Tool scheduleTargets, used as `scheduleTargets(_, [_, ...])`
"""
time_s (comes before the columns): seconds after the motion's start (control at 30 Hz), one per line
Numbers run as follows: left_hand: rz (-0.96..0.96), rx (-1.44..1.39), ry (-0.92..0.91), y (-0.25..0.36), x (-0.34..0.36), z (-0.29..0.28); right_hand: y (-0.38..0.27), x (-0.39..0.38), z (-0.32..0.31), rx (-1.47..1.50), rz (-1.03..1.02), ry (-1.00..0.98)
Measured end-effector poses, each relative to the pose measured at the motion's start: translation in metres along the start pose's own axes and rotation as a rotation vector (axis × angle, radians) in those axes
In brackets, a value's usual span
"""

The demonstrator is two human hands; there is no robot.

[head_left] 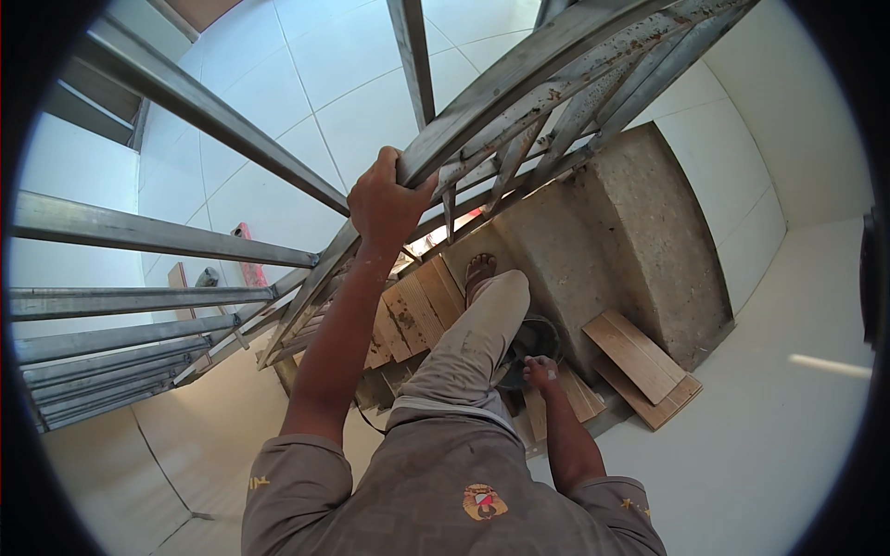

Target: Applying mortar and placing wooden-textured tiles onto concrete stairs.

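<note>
Down the stairwell, lower steps (422,310) look tiled while upper steps (649,232) remain bare concrete; loose tiles (640,357) lie there. The left hand (385,208) wraps the metal handrail (505,88); the right hand (540,372) is at a dark bucket (540,335), its grip unclear.

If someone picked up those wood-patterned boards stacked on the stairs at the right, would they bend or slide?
The boards would probably stay stiff: they look flat and straight-edged. The upper one may slide easily, as it lies askew on another with nothing visibly fastening it.
</note>
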State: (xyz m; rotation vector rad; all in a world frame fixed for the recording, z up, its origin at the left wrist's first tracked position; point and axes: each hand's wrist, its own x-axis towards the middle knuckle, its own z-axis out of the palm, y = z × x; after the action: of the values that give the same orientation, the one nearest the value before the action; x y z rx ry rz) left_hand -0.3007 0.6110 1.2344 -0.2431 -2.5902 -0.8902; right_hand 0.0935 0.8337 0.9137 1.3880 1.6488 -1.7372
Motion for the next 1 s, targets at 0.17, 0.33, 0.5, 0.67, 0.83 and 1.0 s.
scheduleTargets(0.17, [-0.051, 0.034, -0.036, -0.003, 0.001, -0.005, 0.016, -0.010, -0.002, -0.028, 0.021, 0.051])
scheduleTargets(0.33, [-0.045, 0.038, -0.025, 0.005, 0.000, 0.000, 0.052, -0.014, -0.016, 0.063, 0.058, 0.082])
scheduleTargets(0.5, [-0.008, 0.078, 0.037, -0.002, -0.004, -0.003, 0.053, -0.031, -0.004, 0.067, 0.062, 0.132])
scheduleTargets(0.67, [0.024, 0.053, 0.084, 0.003, -0.006, 0.006, 0.072, -0.032, -0.001, -0.030, 0.042, 0.175])
scheduleTargets(0.83, [0.041, -0.013, 0.039, 0.003, -0.009, 0.000, 0.066, -0.047, 0.004, 0.067, 0.053, 0.202])
scheduleTargets(1.0, [0.049, -0.019, 0.012, 0.008, -0.008, 0.000, 0.095, -0.044, 0.009, 0.211, 0.025, 0.205])
